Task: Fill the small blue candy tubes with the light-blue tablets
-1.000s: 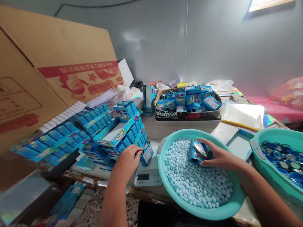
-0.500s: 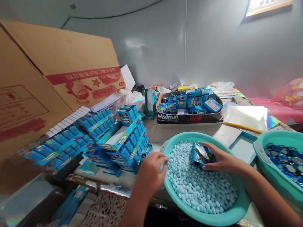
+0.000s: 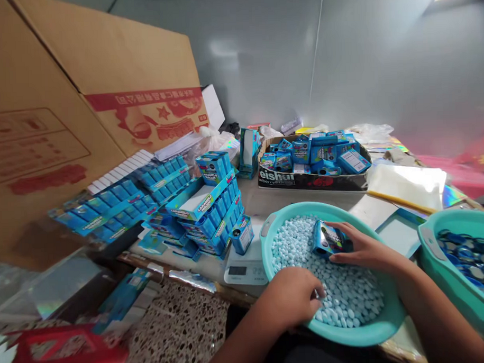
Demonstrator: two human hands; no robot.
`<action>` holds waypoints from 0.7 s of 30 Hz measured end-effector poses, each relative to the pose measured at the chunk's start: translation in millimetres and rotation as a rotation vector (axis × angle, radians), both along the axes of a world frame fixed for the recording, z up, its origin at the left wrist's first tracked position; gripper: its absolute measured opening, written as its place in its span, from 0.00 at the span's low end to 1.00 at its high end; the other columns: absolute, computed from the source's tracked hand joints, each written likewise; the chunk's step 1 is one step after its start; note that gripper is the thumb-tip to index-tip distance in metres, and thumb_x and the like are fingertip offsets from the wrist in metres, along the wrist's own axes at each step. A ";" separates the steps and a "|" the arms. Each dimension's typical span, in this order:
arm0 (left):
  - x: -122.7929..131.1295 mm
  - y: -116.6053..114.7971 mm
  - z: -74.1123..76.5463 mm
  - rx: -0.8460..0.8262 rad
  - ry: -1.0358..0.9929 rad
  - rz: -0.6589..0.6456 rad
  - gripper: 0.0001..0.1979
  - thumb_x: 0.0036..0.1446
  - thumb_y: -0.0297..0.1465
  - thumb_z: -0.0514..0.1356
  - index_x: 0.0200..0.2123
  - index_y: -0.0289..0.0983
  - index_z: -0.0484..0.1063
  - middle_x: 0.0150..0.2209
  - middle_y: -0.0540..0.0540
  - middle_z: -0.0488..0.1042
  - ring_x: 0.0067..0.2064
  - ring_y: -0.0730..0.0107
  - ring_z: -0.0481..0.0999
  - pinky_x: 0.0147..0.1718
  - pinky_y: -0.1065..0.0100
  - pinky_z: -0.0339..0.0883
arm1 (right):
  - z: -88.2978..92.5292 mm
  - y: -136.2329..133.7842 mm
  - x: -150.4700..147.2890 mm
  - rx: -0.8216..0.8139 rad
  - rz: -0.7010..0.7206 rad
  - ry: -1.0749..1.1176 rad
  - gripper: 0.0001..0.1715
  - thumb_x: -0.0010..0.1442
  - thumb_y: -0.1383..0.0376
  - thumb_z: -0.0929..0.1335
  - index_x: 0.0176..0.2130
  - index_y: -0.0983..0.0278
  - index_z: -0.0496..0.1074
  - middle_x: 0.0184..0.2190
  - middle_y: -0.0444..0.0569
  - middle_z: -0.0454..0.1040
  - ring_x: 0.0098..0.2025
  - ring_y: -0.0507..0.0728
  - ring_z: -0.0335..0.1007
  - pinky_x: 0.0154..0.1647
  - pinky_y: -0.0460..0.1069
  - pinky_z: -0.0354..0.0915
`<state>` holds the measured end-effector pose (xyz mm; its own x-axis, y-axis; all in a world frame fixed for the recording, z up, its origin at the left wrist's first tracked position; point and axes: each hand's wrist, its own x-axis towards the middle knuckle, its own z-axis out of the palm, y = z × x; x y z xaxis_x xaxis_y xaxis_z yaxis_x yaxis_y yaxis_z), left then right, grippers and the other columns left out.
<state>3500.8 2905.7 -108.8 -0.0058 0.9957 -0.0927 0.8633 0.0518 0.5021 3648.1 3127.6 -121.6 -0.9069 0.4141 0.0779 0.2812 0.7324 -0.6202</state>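
Note:
My right hand (image 3: 363, 247) grips a small blue candy box (image 3: 325, 240) with a dark printed face, held tilted over the pale-blue candies (image 3: 349, 302). These candies fill much of a round turquoise basin (image 3: 353, 337). At the basin's near left side, my left hand (image 3: 295, 295) is curled with its fingertips down at the candies; whatever it holds is hidden. Left of the basin lies a white digital scale (image 3: 238, 276), and another small blue box (image 3: 242, 235) stands upright on it.
Display trays of blue boxes (image 3: 212, 230) are stacked left of the scale. More boxes lie in a black carton (image 3: 313, 183) at the back. A second turquoise basin (image 3: 430, 244) of blue-and-silver lids stands at right. A large cardboard box (image 3: 142, 58) rises at left.
My left hand has moved from beside the basin's left rim to over the candies, uncovering the scale. My right hand keeps hold of the candy box. The view has tilted downward.

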 end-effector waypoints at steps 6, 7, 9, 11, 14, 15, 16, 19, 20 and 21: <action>0.3 -0.1 0.6 0.002 0.007 0.018 0.15 0.53 0.34 0.63 0.43 0.40 0.82 0.38 0.45 0.82 0.41 0.59 0.79 0.35 0.64 0.62 | 0.5 0.0 -0.1 0.015 0.024 0.010 0.50 0.52 0.38 0.72 0.64 0.58 0.62 0.63 0.56 0.63 0.64 0.70 0.60 0.68 0.63 0.58; -0.3 -0.3 1.0 0.000 0.008 0.009 0.15 0.53 0.36 0.64 0.43 0.40 0.82 0.37 0.45 0.82 0.41 0.60 0.79 0.34 0.65 0.61 | 0.4 0.2 -0.1 0.019 0.025 0.012 0.49 0.52 0.38 0.72 0.64 0.57 0.63 0.62 0.56 0.63 0.64 0.70 0.60 0.68 0.62 0.58; -2.1 -0.8 1.8 0.000 0.019 -0.017 0.17 0.53 0.41 0.65 0.43 0.39 0.82 0.38 0.44 0.82 0.40 0.61 0.78 0.33 0.65 0.60 | 0.2 0.5 -0.1 0.021 0.027 0.011 0.49 0.52 0.38 0.72 0.64 0.57 0.62 0.62 0.56 0.63 0.64 0.70 0.60 0.68 0.61 0.58; -3.9 -1.0 2.5 -0.007 0.023 -0.057 0.20 0.53 0.45 0.67 0.44 0.38 0.82 0.39 0.43 0.81 0.41 0.62 0.78 0.34 0.66 0.60 | 0.5 0.5 -0.1 0.018 0.030 0.002 0.49 0.53 0.38 0.72 0.65 0.58 0.62 0.63 0.56 0.62 0.65 0.69 0.59 0.68 0.61 0.57; -5.9 -0.2 2.5 -0.024 0.010 -0.101 0.21 0.52 0.46 0.68 0.43 0.37 0.82 0.39 0.43 0.81 0.42 0.62 0.77 0.34 0.67 0.60 | 1.8 -0.6 -0.5 0.001 0.032 -0.008 0.50 0.53 0.38 0.72 0.65 0.58 0.61 0.64 0.57 0.60 0.66 0.69 0.57 0.69 0.61 0.55; -6.4 0.5 2.3 -0.029 0.002 -0.104 0.21 0.52 0.45 0.68 0.42 0.37 0.82 0.38 0.44 0.81 0.42 0.62 0.77 0.33 0.67 0.59 | 2.4 -1.1 -0.7 -0.005 0.029 -0.008 0.50 0.52 0.38 0.72 0.65 0.59 0.61 0.64 0.57 0.60 0.66 0.70 0.57 0.70 0.61 0.55; -6.8 1.2 1.9 -0.035 -0.005 -0.102 0.19 0.51 0.45 0.69 0.41 0.37 0.82 0.38 0.44 0.80 0.42 0.63 0.77 0.33 0.67 0.58 | 2.8 -1.6 -0.8 -0.011 0.027 -0.007 0.51 0.52 0.38 0.72 0.64 0.59 0.61 0.64 0.58 0.60 0.67 0.70 0.57 0.70 0.61 0.55; -8.1 3.2 0.3 -0.058 -0.022 -0.093 0.17 0.49 0.43 0.69 0.37 0.37 0.82 0.36 0.46 0.80 0.40 0.65 0.76 0.30 0.69 0.56 | 3.7 -2.6 -1.0 -0.021 0.023 -0.002 0.51 0.52 0.38 0.72 0.65 0.60 0.61 0.64 0.58 0.59 0.67 0.70 0.56 0.70 0.61 0.55; -8.7 3.7 -0.5 -0.060 -0.026 -0.092 0.17 0.49 0.43 0.69 0.37 0.37 0.82 0.36 0.46 0.79 0.39 0.66 0.76 0.29 0.69 0.55 | 3.8 -2.7 -0.9 -0.021 0.025 -0.002 0.51 0.52 0.38 0.72 0.65 0.60 0.61 0.64 0.58 0.59 0.67 0.70 0.56 0.70 0.60 0.55; -9.3 4.2 -1.4 -0.059 -0.033 -0.094 0.16 0.49 0.43 0.69 0.36 0.37 0.82 0.36 0.46 0.79 0.38 0.66 0.75 0.29 0.69 0.55 | 3.8 -2.7 -0.8 -0.021 0.029 -0.002 0.51 0.52 0.38 0.72 0.65 0.60 0.61 0.64 0.58 0.59 0.67 0.70 0.57 0.70 0.60 0.55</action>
<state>3491.6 2909.9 -110.2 0.0912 0.9845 -0.1497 0.8487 0.0018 0.5289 3647.3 3124.9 -117.8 -0.9185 0.3896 0.0675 0.2618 0.7272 -0.6345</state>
